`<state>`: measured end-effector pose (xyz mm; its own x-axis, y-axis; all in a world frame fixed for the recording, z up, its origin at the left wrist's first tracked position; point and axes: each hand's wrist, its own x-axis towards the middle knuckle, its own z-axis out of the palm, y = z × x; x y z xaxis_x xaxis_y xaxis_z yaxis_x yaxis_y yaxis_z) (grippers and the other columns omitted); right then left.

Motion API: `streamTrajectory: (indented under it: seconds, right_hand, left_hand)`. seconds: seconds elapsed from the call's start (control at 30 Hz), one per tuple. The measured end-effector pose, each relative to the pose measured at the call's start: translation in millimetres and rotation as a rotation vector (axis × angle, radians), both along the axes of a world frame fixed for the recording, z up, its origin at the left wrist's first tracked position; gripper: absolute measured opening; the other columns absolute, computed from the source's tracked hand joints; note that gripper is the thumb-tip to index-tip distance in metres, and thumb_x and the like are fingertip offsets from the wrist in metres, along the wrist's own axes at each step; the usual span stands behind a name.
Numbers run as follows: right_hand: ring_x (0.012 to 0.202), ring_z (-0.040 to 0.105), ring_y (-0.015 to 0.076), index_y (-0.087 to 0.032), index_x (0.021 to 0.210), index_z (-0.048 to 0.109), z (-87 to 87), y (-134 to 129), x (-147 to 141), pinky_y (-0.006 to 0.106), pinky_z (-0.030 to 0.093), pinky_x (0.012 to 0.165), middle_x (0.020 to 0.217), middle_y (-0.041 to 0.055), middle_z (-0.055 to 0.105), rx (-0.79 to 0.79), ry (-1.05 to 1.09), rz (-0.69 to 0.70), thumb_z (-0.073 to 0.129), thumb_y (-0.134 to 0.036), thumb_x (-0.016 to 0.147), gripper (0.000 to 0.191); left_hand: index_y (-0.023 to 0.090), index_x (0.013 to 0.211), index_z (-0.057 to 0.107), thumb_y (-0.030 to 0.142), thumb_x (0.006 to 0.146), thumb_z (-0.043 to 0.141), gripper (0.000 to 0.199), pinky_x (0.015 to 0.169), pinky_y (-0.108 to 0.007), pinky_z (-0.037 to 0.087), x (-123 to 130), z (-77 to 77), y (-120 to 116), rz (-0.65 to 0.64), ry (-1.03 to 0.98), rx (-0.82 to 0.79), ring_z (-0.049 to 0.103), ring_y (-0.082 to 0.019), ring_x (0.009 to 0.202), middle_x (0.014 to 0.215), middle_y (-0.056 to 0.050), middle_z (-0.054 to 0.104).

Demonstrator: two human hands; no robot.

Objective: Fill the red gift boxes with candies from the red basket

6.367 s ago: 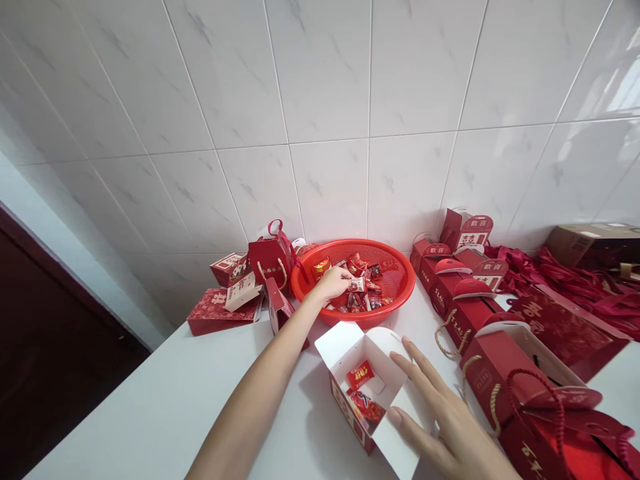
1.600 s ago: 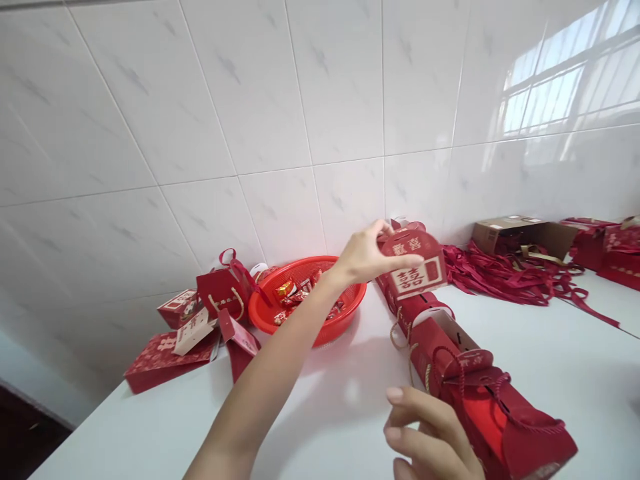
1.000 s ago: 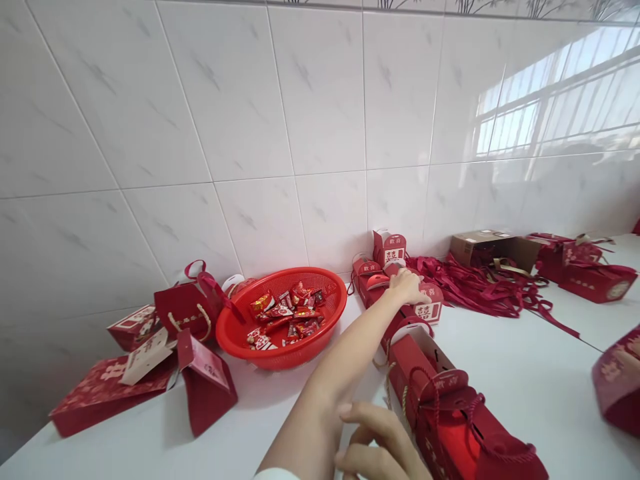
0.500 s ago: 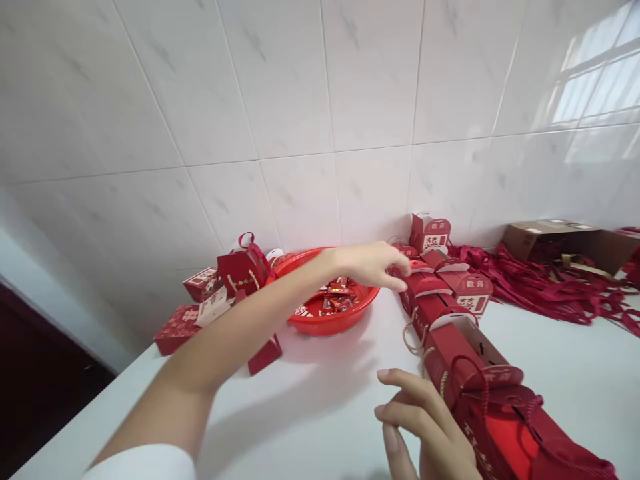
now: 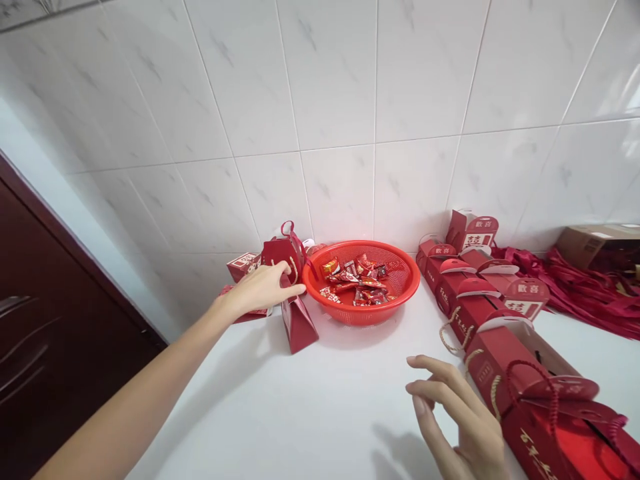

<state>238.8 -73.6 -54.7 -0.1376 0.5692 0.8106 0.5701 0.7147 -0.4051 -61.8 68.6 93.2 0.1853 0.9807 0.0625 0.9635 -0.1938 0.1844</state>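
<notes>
My left hand (image 5: 263, 288) is stretched over the group of red gift boxes at the left, its thumb and index finger apart. Just behind it stands a red box with a ribbon loop (image 5: 280, 250), and a folded red box (image 5: 300, 325) lies below the fingertips. Whether the hand touches either one I cannot tell. My right hand (image 5: 457, 417) hovers over the white table with loosely bent, parted fingers and holds nothing. It is nearest to the row of red gift boxes (image 5: 473, 313) with rope handles. Between both hands sits a red plastic basket (image 5: 363, 317) holding wrapped candies (image 5: 367, 280).
A tangle of dark red ribbons (image 5: 580, 287) lies at the right, beside an open cardboard box (image 5: 595, 247). The tiled wall (image 5: 340, 187) closes off the back of the white table (image 5: 300, 413). A dark door (image 5: 60, 333) is at the far left.
My left hand has swung left from the row of boxes, across the basket, to the boxes at the left. My right hand keeps its pose. The view has turned left.
</notes>
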Motion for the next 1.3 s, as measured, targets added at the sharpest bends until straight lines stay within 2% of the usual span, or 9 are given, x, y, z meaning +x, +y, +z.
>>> streamTrajectory:
  seconds: [0.17,0.43,0.6,0.73,0.83,0.9,1.0,1.13,1.3]
  right_hand:
    - [0.087,0.075,0.0203,-0.020,0.094,0.062,-5.2,7,-5,0.027,0.059,0.065,0.109,0.0137,0.069,-0.071,-0.034,-0.034,0.053,-0.009,0.093,0.014]
    - [0.077,0.072,0.0147,-0.020,0.101,0.059,-8.5,8,-8,0.025,0.057,0.065,0.113,0.0126,0.065,-0.123,-0.059,-0.002,0.052,-0.009,0.096,0.014]
    - [0.063,0.064,0.0110,-0.019,0.129,0.054,-3.2,8,-15,0.027,0.058,0.071,0.100,0.0071,0.067,-0.133,0.021,0.021,0.053,-0.013,0.096,0.033]
    - [0.063,0.062,0.0127,-0.018,0.141,0.047,-4.6,9,-14,0.025,0.055,0.065,0.078,-0.0012,0.061,-0.204,0.109,-0.010,0.053,-0.018,0.098,0.043]
    - [0.070,0.064,0.0149,-0.019,0.142,0.046,-8.2,12,-10,0.029,0.056,0.070,0.083,0.0003,0.062,-0.199,0.152,-0.101,0.056,-0.020,0.097,0.046]
    - [0.078,0.065,0.0163,-0.020,0.141,0.048,-9.1,14,-8,0.031,0.057,0.074,0.097,0.0049,0.065,-0.139,0.153,-0.163,0.058,-0.020,0.096,0.046]
    - [0.098,0.066,0.0207,-0.022,0.141,0.049,-7.7,15,-6,0.033,0.058,0.077,0.123,0.0119,0.062,-0.077,0.140,-0.198,0.058,-0.018,0.095,0.047]
    - [0.127,0.057,0.0270,-0.024,0.143,0.049,-5.4,13,-5,0.042,0.056,0.096,0.138,0.0131,0.057,-0.081,0.078,-0.181,0.058,-0.019,0.096,0.048]
    - [0.133,0.055,0.0263,-0.024,0.138,0.056,-4.3,12,-4,0.039,0.055,0.100,0.146,0.0132,0.052,-0.094,-0.019,-0.210,0.057,-0.026,0.097,0.041]
  left_hand:
    - [0.020,0.089,0.062,0.032,0.073,0.056,0.021,0.060,-0.028,0.039,-7,-3.9,-6,-0.033,-0.064,-0.085,0.062,-0.022,0.072,0.077,-0.004,0.068]
    - [0.023,0.101,0.066,0.029,0.072,0.056,0.031,0.061,-0.026,0.046,-18,1.4,-26,-0.106,-0.387,-0.193,0.062,-0.019,0.072,0.083,-0.002,0.067]
    - [0.022,0.095,0.071,0.030,0.081,0.057,0.021,0.070,-0.028,0.049,10,-3.6,-47,-0.313,-0.463,-0.200,0.063,-0.019,0.081,0.092,-0.003,0.071]
    - [0.022,0.090,0.071,0.028,0.091,0.050,0.022,0.074,-0.029,0.049,43,-11.1,-58,-0.498,-0.467,-0.056,0.063,-0.019,0.083,0.092,-0.004,0.071]
    - [0.021,0.089,0.070,0.020,0.093,0.044,0.026,0.078,-0.030,0.049,64,-18.0,-58,-0.629,-0.499,0.089,0.062,-0.018,0.084,0.095,-0.005,0.071]
    - [0.021,0.090,0.071,0.017,0.092,0.044,0.027,0.079,-0.030,0.049,74,-23.9,-56,-0.674,-0.526,0.100,0.062,-0.018,0.086,0.095,-0.005,0.071]
    - [0.021,0.091,0.072,0.015,0.090,0.048,0.025,0.079,-0.029,0.049,84,-35.4,-51,-0.678,-0.572,-0.049,0.063,-0.018,0.086,0.092,-0.004,0.073]
    - [0.019,0.088,0.075,0.018,0.086,0.053,0.021,0.081,-0.029,0.049,91,-51.6,-39,-0.552,-0.755,-0.257,0.064,-0.019,0.091,0.095,-0.005,0.074]
    - [0.017,0.085,0.076,0.022,0.077,0.063,0.016,0.075,-0.026,0.046,91,-61.6,-28,-0.481,-0.950,-0.602,0.061,-0.016,0.082,0.089,-0.003,0.073]
